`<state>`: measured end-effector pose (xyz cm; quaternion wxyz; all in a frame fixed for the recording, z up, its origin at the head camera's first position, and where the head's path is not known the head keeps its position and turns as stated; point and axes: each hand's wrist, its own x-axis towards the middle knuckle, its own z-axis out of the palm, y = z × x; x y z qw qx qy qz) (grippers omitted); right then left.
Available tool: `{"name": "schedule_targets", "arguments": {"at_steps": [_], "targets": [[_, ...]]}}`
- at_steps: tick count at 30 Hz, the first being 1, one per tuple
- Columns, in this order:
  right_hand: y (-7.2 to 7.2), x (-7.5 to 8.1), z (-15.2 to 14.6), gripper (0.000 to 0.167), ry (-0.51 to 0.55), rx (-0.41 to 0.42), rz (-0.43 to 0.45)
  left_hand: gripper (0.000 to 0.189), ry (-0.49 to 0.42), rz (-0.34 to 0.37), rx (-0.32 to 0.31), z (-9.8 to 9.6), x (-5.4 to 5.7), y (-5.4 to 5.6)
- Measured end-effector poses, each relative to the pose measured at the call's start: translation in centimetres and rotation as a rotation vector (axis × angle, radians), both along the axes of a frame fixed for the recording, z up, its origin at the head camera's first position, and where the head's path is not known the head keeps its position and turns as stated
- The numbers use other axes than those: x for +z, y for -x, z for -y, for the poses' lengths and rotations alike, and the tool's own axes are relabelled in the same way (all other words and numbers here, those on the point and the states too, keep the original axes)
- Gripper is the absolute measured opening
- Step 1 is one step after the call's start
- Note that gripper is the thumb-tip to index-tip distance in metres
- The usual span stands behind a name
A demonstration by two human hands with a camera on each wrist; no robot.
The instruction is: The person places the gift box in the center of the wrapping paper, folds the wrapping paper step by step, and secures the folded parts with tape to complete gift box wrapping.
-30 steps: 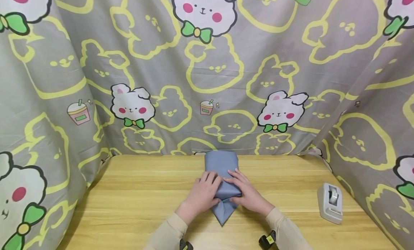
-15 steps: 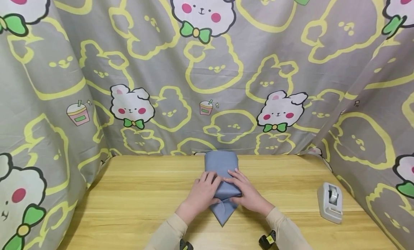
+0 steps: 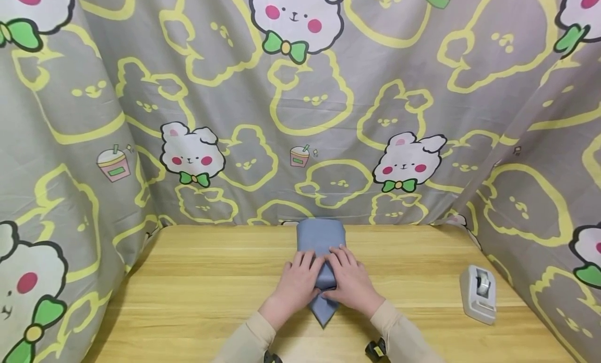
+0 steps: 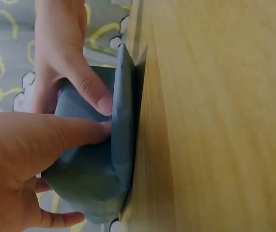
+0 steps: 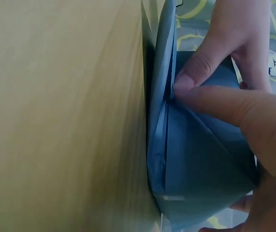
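A box-shaped parcel in blue-grey wrapping paper [image 3: 321, 235] lies on the table, with a pointed paper flap [image 3: 324, 316] sticking out toward me. My left hand [image 3: 293, 282] holds its left side, fingers over the top and thumb at the near end. From the right, my right hand [image 3: 353, 285] grips it likewise. In the left wrist view, both thumb tips [image 4: 104, 104] press close together at the base of the folded end, where the flap [image 4: 123, 121] stands out. The right wrist view shows slanting creases on the parcel's end [image 5: 206, 159]. The fingers partly hide the top.
A grey tape dispenser [image 3: 479, 294] with a roll stands at the right of the wooden table [image 3: 202, 285]. A patterned curtain [image 3: 281, 107] encloses the back and both sides, and the parcel's far end reaches almost to it.
My right hand has shifted left, bringing its thumb to the middle of the parcel's near end. My left hand has edged slightly right. The parcel stays in place.
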<state>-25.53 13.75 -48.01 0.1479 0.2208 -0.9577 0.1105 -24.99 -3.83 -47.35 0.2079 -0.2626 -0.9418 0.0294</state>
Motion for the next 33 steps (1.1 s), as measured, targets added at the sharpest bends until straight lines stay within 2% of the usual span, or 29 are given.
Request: {"name": "schedule_targets", "arguments": {"at_steps": [3,6,8,11,15,22,33], "targets": [[0.1,-0.1,0.2,0.084,-0.003,-0.024,0.005,0.075,-0.031,0.051,-0.07,0.8,0.1,0.6],[0.2,-0.2,0.3,0.082,0.012,-0.029,0.019,0.077,-0.1,0.18,-0.16,2.1,0.5,1.4],[0.2,-0.2,0.3,0.082,0.024,-0.028,0.03,0.079,-0.166,0.285,-0.196,3.2,0.8,2.0],[0.2,-0.2,0.3,0.081,0.035,-0.028,0.039,0.082,-0.252,0.409,-0.214,4.5,1.0,2.6],[0.2,-0.1,0.2,0.08,0.037,-0.029,0.041,0.084,-0.317,0.482,-0.225,5.4,0.8,2.9],[0.0,0.0,0.4,0.079,0.037,-0.022,0.058,0.073,-0.336,0.463,-0.226,5.5,0.5,2.8],[0.1,0.0,0.3,0.08,0.037,-0.016,0.041,0.084,-0.168,0.333,-0.154,4.8,0.3,2.6]]}}
